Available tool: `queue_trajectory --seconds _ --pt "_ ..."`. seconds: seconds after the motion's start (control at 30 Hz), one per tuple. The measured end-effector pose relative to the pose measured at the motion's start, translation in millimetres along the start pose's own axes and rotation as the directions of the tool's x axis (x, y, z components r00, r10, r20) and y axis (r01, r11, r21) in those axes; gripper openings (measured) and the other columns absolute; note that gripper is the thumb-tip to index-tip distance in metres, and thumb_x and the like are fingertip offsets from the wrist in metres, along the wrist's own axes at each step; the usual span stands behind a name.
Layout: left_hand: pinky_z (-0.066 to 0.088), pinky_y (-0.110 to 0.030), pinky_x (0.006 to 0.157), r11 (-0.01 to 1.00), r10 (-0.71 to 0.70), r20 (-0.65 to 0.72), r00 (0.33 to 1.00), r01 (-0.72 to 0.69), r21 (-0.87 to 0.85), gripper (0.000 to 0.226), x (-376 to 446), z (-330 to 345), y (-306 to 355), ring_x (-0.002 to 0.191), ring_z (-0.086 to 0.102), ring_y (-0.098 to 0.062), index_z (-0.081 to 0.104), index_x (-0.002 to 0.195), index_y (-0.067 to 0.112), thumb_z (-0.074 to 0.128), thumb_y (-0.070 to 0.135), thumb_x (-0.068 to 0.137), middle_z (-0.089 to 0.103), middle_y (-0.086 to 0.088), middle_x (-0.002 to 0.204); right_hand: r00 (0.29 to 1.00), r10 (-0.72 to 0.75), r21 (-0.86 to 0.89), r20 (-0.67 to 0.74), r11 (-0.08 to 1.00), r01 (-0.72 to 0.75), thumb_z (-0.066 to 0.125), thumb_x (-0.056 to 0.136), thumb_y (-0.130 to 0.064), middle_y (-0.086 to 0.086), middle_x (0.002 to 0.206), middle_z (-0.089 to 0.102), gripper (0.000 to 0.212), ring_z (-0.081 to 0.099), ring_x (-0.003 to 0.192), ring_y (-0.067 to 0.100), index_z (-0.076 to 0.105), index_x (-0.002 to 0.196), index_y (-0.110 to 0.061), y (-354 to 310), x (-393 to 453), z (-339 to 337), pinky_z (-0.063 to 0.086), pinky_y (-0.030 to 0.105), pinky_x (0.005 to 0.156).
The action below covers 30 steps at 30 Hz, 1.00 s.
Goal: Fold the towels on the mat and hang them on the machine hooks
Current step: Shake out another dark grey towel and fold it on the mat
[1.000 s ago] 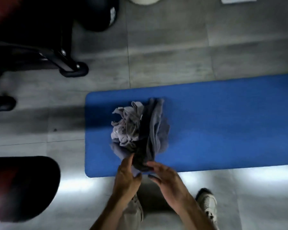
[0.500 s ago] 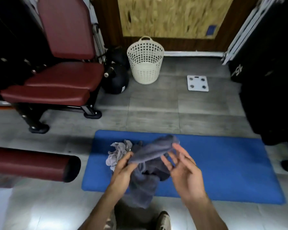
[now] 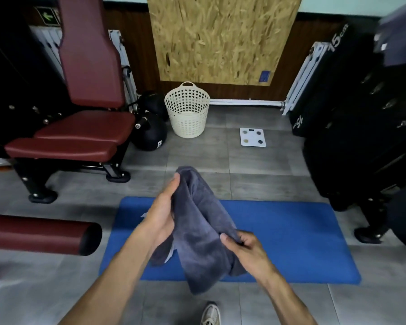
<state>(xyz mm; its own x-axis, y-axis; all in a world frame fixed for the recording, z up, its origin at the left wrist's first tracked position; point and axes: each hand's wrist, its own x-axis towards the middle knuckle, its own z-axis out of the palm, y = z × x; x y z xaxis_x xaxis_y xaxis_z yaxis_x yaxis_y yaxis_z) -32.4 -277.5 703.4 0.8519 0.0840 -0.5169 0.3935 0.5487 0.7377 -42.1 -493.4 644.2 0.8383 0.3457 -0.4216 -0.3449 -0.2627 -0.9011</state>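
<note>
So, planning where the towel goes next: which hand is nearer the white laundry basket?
Left. The left hand holds the grey towel below the basket; the right hand grips it lower, rightward.

Far beyond my right hand (image 3: 246, 246), the black foam block (image 3: 324, 85) reads "15cm" in white along its edge.

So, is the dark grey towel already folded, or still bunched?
Still bunched. The dark grey towel hangs in loose, uneven drapes between the left hand and the right hand, above the blue mat.
</note>
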Motion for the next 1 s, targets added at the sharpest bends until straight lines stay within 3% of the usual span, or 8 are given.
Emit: queue_trajectory --seconds 0.07,0.17,0.23,0.33,0.5,0.6,0.7,1.0 --pt "0.049 -0.036 0.094 0.991 0.017 0.157 0.987 -0.037 0.128 0.061 -15 -8 -6 0.118 0.061 -0.018 0.053 0.132 0.034 0.07 0.054 0.077 0.063 0.001 0.128 0.998 0.047 0.244 -0.047 0.969 -0.034 0.078 0.062 -0.065 0.012 0.085 0.072 0.069 0.068 0.078 0.022 0.069 0.084 0.0 -13 -15 -1 0.054 0.03 0.071" --pt "0.052 -0.027 0.09 0.932 0.015 0.237 0.971 -0.099 0.349 0.093 -46 -26 -33 0.121 0.056 -0.008 0.033 0.133 0.059 0.087 0.043 0.06 0.055 0.015 0.136 0.995 0.097 0.565 -0.033 0.823 -0.062 0.061 0.092 -0.037 0.023 0.111 0.069 0.042 0.067 0.103 0.033 0.066 0.11 0.001 -43 -32 1 0.056 0.041 0.09" --pt "0.048 -0.026 0.098 0.861 -0.023 0.305 0.952 -0.136 0.489 0.11 -67 -32 -58 0.125 0.051 -0.003 0.017 0.141 0.06 0.087 0.026 0.064 0.042 0.017 0.144 0.991 0.129 0.646 -0.022 0.758 -0.084 0.056 0.094 -0.038 0.026 0.12 0.064 0.051 0.062 0.114 0.036 0.06 0.123 0.003 -53 -43 -2 0.05 0.048 0.099" --pt "0.05 -0.014 0.082 0.864 -0.038 0.35 0.936 -0.146 0.481 0.114 -97 -20 -94 0.108 0.055 0.014 0.011 0.143 0.049 0.081 -0.003 0.07 0.042 0.021 0.134 0.984 0.178 0.713 -0.012 0.692 -0.116 0.058 0.091 -0.046 0.026 0.123 0.063 0.06 0.06 0.117 0.036 0.059 0.124 0.004 -63 -64 -4 0.047 0.048 0.102" --pt "0.053 -0.018 0.08 0.865 0.006 0.15 0.989 -0.08 0.495 0.081 -106 1 -135 0.101 0.066 -0.008 0.041 0.136 0.035 0.079 0.001 0.073 0.068 0.006 0.109 0.988 0.109 0.657 -0.107 0.754 -0.012 0.065 0.084 -0.018 0.008 0.077 0.066 0.013 0.066 0.067 0.019 0.058 0.092 -0.011 -72 -103 -25 0.054 0.027 0.055" --pt "0.049 -0.015 0.069 0.9 0.113 -0.043 0.993 -0.084 0.427 0.023 -109 8 -135 0.094 0.066 -0.02 0.07 0.094 0.016 0.064 -0.004 0.084 0.073 0.006 0.084 0.981 0.14 0.572 -0.133 0.819 -0.039 0.062 0.081 -0.008 0.007 0.07 0.066 0.005 0.065 0.059 0.015 0.062 0.086 -0.008 -68 -121 -50 0.052 0.024 0.049" --pt "0.049 -0.026 0.074 0.984 0.067 -0.146 0.987 -0.041 0.171 0.009 -109 11 -118 0.095 0.066 -0.022 0.069 0.094 0.009 0.062 0.01 0.089 0.075 0.001 0.087 0.953 0.213 0.458 -0.213 0.884 -0.095 0.059 0.085 -0.003 0.002 0.061 0.066 0.011 0.063 0.052 0.011 0.063 0.081 -0.012 -57 -132 -89 0.05 0.021 0.046" --pt "0.05 -0.039 0.094 0.995 0.011 -0.113 0.994 -0.022 -0.1 0.052 -94 90 -81 0.1 0.068 -0.022 0.064 0.112 0.013 0.065 0.055 0.081 0.071 -0.007 0.107 0.932 0.148 0.133 -0.332 0.985 -0.109 0.068 0.088 -0.023 0.017 0.092 0.075 0.02 0.073 0.081 0.025 0.076 0.089 -0.005 19 -159 -201 0.057 0.033 0.07"
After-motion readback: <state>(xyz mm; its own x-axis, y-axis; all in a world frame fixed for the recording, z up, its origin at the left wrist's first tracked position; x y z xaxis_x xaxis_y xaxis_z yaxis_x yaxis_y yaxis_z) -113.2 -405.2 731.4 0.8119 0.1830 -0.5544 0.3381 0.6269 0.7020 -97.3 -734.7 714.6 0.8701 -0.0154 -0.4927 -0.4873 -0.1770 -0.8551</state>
